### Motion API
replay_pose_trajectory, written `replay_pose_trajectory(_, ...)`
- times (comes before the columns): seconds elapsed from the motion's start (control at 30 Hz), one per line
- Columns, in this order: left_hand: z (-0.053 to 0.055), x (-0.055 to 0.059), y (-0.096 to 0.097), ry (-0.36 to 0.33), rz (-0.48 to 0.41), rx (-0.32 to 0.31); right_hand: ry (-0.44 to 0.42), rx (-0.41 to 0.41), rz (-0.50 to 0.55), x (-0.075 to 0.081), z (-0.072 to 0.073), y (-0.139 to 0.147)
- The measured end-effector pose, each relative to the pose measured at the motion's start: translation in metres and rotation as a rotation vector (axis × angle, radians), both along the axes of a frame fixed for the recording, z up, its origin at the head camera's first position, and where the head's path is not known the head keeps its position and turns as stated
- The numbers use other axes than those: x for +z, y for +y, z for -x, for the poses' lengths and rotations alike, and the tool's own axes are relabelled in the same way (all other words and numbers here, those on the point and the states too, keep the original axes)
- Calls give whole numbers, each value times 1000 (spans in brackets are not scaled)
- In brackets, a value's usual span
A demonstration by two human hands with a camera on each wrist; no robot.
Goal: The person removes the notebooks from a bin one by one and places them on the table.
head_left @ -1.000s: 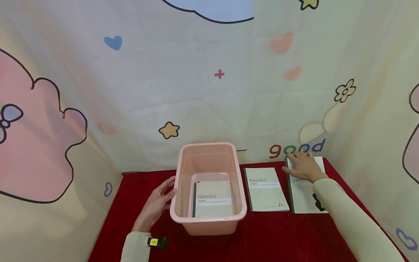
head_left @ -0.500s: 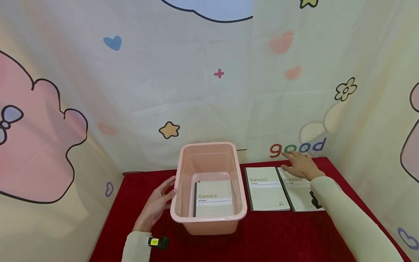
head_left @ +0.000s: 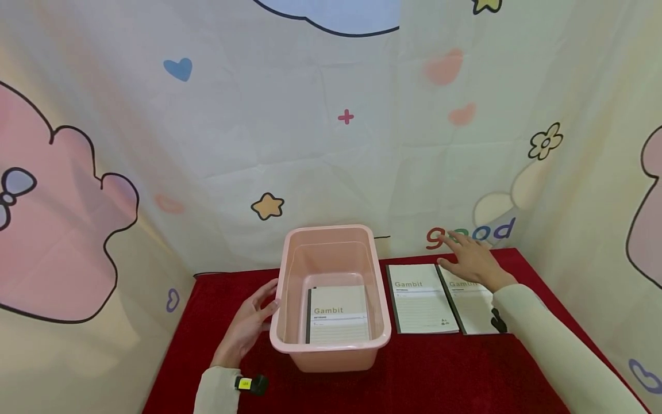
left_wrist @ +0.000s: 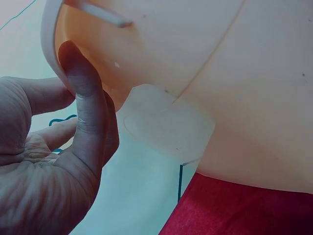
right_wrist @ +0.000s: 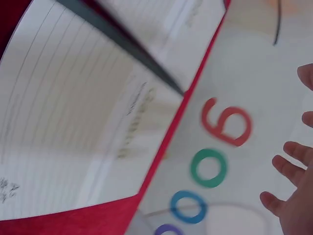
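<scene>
My left hand [head_left: 248, 325] holds the left rim of a pink plastic basin [head_left: 331, 361]; in the left wrist view, thumb and fingers of the hand [left_wrist: 63, 132] meet the rim. Inside the basin lies a notebook [head_left: 338, 319] marked Gambit, cover up. To the basin's right, two matching notebooks lie side by side on the red cloth: a nearer one [head_left: 421, 302] and a farther one [head_left: 468, 310]. Over the upper end of the farther one, my right hand [head_left: 473, 261] hovers with fingers spread, holding nothing. Its forearm hides part of that notebook.
Red cloth [head_left: 434, 374] covers the table. A white printed curtain [head_left: 320, 161] rises directly behind the table's back edge, with more printed fabric on the left and right sides. Coloured letters [right_wrist: 208, 166] on the curtain stand just beyond the notebooks.
The farther notebook slid left until it lay against its neighbour. My right hand, which lay on it, has lifted off and spread its fingers. My left hand stays on the basin.
</scene>
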State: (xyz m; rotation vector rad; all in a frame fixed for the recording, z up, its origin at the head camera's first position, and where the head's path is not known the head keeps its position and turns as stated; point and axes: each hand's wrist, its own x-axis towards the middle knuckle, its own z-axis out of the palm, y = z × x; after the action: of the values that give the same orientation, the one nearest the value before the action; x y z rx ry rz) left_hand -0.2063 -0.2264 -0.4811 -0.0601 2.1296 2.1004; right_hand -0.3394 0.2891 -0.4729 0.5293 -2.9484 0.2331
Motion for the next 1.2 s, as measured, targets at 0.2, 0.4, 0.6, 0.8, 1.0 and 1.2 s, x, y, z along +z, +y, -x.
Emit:
replay_pose_trajectory(0.2, 0, 0, 2, 10, -1, -3, 90, 79, 51, 18, -17, -22)
replay_pose_trajectory(0.4, 1, 0, 2, 2, -18, -4, 148, 117, 41, 35, -30, -43)
replay_pose_trajectory(0.6, 0, 0, 1, -6, -10, 4, 160, 163, 14, 54, -44, -68)
replay_pose_trajectory(0.8, 0, 1, 0, -3, -4, 8, 218, 242, 15, 81, -58, -97)
replay_pose_trajectory(1.0, 0, 0, 0, -9, -3, 5, 262, 339, 44, 101, -67, -124)
replay_pose_trajectory(1.2, -1, 0, -1, -9, -5, 4, 265, 409, 49, 116, -72, -153)
